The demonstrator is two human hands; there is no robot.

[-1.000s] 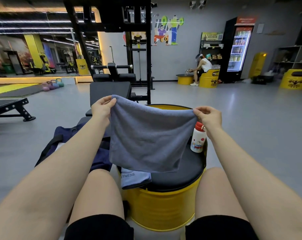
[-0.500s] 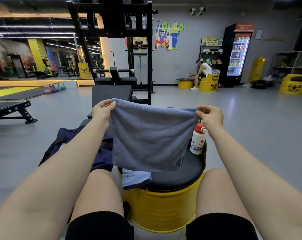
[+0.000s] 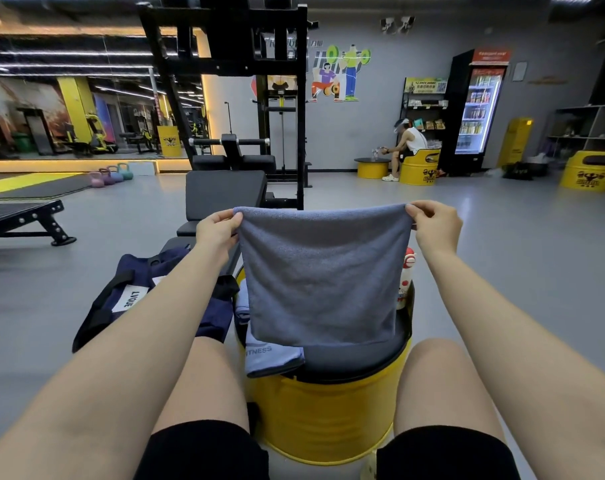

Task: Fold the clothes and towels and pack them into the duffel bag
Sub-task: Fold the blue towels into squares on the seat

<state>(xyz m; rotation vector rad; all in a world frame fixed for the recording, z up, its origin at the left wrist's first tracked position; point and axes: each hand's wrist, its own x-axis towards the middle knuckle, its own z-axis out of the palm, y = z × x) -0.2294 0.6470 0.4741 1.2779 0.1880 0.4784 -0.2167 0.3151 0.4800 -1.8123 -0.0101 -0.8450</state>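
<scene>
Presently, head view, itemised:

- Left hand [image 3: 217, 231]: fingers curled, pinching top-left corner of grey towel [image 3: 323, 278]; arm stretched fwd.
- Right hand [image 3: 436, 226]: fingers curled, pinching top-right corner of same towel; arm stretched fwd.
- Grey towel: held up taut along its top edge btwn both hands, hanging flat in front of the person, above the yellow drum stool [image 3: 325, 414]; lower edge hangs just over the stool's black seat pad, whether touching it can't be told.
- Folded towel [image 3: 271, 355]: lighter grey-blue, lettering "ITNESS" visible; lies on stool's left-front edge, part overhanging, part hidden behind hanging towel.
- Duffel bag [image 3: 138, 292]: navy, black straps, white tag reading "LVOUE"; on floor left of stool, just beside it, partly behind left forearm. Open or zipped: can't tell.
- Bottle [image 3: 405, 282]: white w/ red cap, cartoon print; upright on stool's right side, mostly hidden by towel.
- Person's legs: bare knees either side of stool, black shorts at bottom edge.
- Background: black weight bench [image 3: 224, 192] straight ahead; coloured kettlebells [image 3: 110, 174] far left on floor; lit drinks fridge [image 3: 479, 109] at far right wall; seated person [image 3: 406, 147] on another yellow drum, well apart.
</scene>
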